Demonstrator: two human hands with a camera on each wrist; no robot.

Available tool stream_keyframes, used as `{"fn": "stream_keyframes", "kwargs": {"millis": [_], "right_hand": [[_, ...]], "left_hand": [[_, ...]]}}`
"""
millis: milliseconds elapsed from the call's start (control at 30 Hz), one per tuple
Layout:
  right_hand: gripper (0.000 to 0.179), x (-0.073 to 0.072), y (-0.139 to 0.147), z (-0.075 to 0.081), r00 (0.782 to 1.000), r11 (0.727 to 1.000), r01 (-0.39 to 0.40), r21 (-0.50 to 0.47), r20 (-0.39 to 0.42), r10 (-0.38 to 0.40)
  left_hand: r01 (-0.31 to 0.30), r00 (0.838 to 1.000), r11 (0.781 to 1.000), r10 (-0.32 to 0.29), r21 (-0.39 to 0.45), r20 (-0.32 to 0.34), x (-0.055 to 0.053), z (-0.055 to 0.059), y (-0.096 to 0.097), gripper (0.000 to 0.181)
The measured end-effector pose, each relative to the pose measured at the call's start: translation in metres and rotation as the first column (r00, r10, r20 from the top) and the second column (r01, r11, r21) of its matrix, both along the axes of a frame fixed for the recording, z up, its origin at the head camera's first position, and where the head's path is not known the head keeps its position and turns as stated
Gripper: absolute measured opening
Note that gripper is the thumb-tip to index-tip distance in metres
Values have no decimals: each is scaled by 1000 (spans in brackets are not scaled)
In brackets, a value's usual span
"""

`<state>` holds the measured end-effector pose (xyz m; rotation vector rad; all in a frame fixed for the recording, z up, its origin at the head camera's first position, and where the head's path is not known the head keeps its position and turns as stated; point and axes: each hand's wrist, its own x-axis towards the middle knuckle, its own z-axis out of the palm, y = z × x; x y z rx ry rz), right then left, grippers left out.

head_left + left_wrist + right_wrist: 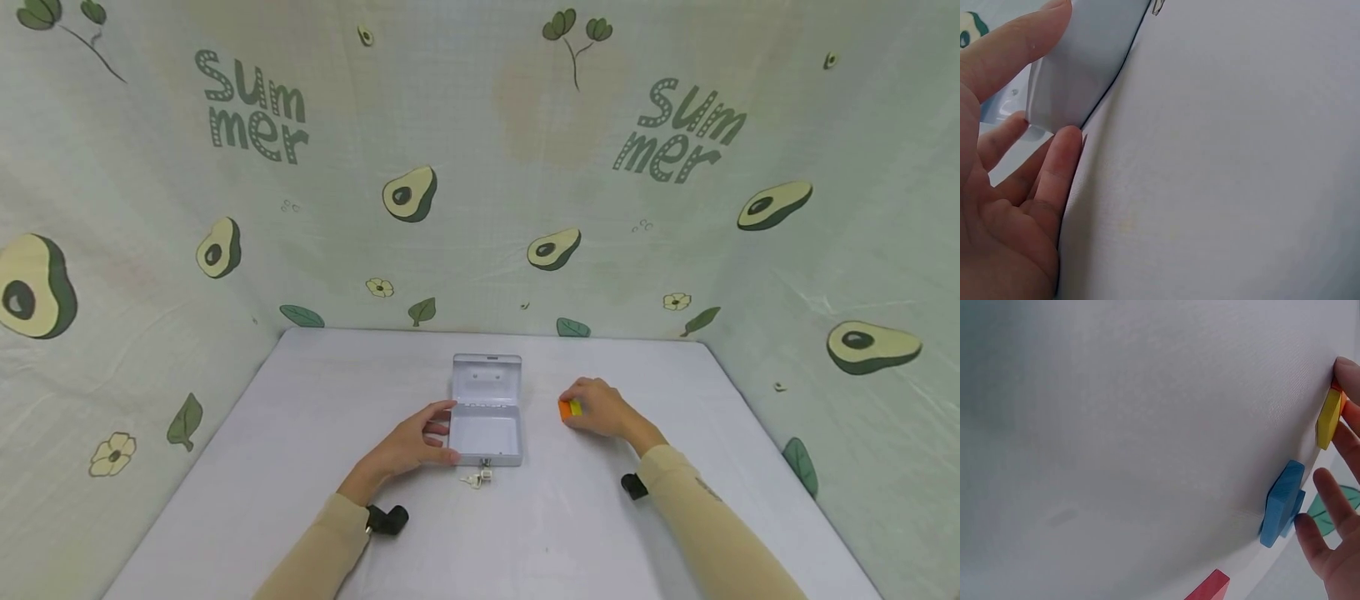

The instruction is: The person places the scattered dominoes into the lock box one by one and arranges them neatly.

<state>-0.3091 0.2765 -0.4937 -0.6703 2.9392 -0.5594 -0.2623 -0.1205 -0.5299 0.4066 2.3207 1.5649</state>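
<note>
A small pale metal cash box (486, 431) stands with its lid tipped back and its inside bare. Keys (476, 478) hang at the lock on its front. My left hand (411, 440) grips the box's left end, thumb at the front corner and index finger near the hinge; the left wrist view shows fingertips against the box wall (1085, 62). To the right of the box, my right hand (604, 410) pinches an orange block (565, 410) and a yellow block (576, 407) at the tabletop. Beneath its other fingers lie blue blocks (1282, 503), hidden in the head view.
A red block (1210, 586) lies nearer the right wrist, partly cut off by the frame. White cloth covers the table (360, 375). Printed curtains (480, 150) stand behind and on both sides. A black wrist camera (387, 521) sits below the left hand.
</note>
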Motion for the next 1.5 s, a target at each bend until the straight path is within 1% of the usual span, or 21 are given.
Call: {"fn": "stream_keyframes", "kwargs": {"millis": [267, 433, 567, 700, 933, 1133, 1367, 1500], "right_hand": [[35, 0, -1, -1, 999, 998, 43, -41, 24, -42], [37, 0, -2, 1, 999, 997, 45, -55, 16, -44], [38, -1, -2, -1, 998, 996, 59, -73, 39, -56], [38, -3, -3, -4, 997, 995, 54, -87, 52, -49], [35, -4, -3, -1, 1000, 998, 13, -67, 7, -12], [35, -3, -6, 3, 1000, 996, 11, -85, -5, -12], [38, -2, -6, 5, 998, 994, 58, -93, 29, -56], [39, 1, -8, 8, 997, 991, 77, -106, 34, -74]], "left_hand": [[2, 1000, 1000, -2, -6, 3, 0, 1, -1, 97], [-9, 1000, 1000, 9, -14, 10, 0, 0, -1, 97], [-11, 1000, 1000, 11, -18, 10, -1, -2, -1, 97], [-7, 1000, 1000, 7, -13, 12, 0, -2, -2, 97], [-9, 1000, 1000, 9, -22, 8, -1, -4, 0, 97], [-16, 1000, 1000, 16, -22, -3, 0, -2, -1, 97], [-17, 1000, 1000, 17, -18, -3, -1, -2, -1, 96], [-21, 1000, 999, 21, -31, 1, -1, -2, 0, 97]]}}
